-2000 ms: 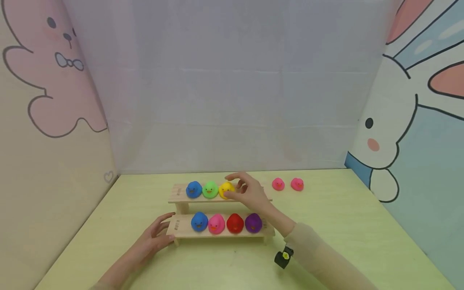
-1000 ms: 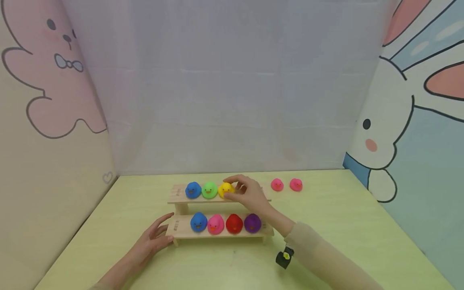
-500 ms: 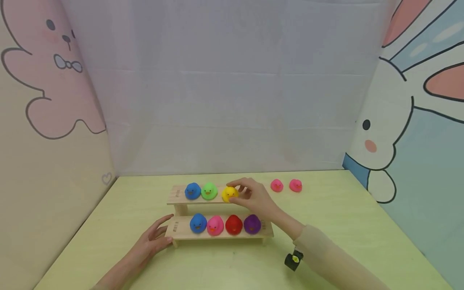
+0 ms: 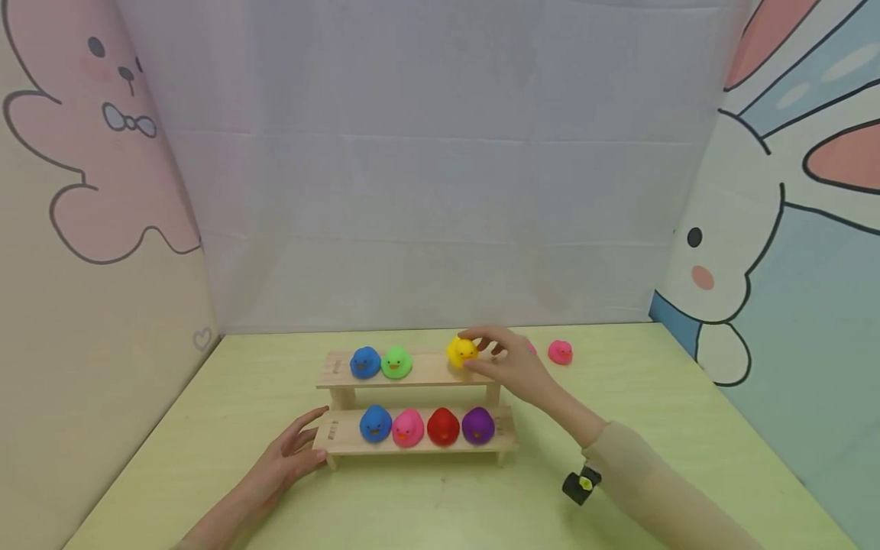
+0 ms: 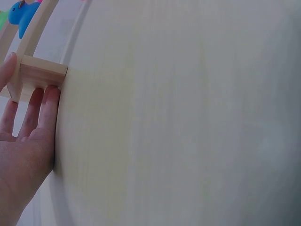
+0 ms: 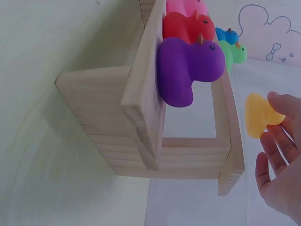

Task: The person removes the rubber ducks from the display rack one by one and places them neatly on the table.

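One yellow duck (image 4: 461,353) just above upper shelf (image 4: 429,370) | pinching it with right grip (image 4: 514,367), clasping left end of lower shelf (image 4: 347,432) with left grip (image 4: 285,458) | might drop it through slack pinch, or topple purple duck (image 4: 477,426) through jolted shelf

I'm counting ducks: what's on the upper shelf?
Upper shelf: blue duck, green duck. The right hand, holding a yellow duck, partly covers the shelf's right end in head view.

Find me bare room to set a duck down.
Free: the upper shelf between the green duck and the held yellow duck; the table in front of the lower shelf. Crowded: that shelf from blue duck to purple duck; the left hand at its left end.
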`<state>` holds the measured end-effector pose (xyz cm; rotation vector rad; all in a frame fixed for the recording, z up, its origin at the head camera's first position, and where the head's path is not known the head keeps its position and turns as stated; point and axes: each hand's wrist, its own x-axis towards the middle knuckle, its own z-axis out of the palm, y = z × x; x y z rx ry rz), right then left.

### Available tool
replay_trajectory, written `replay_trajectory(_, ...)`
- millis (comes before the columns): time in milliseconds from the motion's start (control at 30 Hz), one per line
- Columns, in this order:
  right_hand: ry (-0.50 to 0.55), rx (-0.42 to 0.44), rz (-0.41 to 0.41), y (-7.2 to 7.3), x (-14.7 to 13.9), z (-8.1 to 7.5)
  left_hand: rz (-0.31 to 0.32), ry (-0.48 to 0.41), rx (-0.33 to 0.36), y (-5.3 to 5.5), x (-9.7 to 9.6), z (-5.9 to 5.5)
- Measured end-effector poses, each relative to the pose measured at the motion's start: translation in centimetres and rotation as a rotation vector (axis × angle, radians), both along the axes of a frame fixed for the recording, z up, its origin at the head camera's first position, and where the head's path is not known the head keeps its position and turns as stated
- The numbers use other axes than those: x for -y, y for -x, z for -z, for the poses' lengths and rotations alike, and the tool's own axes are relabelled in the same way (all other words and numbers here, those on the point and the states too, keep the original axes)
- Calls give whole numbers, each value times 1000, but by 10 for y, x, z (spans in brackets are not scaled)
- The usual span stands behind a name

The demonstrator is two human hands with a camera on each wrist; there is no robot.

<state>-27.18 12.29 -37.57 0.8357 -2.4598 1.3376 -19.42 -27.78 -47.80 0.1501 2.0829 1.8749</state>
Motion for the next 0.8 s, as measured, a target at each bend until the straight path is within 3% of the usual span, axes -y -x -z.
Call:
replay_trajectory(567,-77,-133,123,13,-41,-5,7,-7,3,-1,-1,-2)
replay_trajectory(800,-90,-135,186,22,-63,-2,19,-25,9,-1,0,-3)
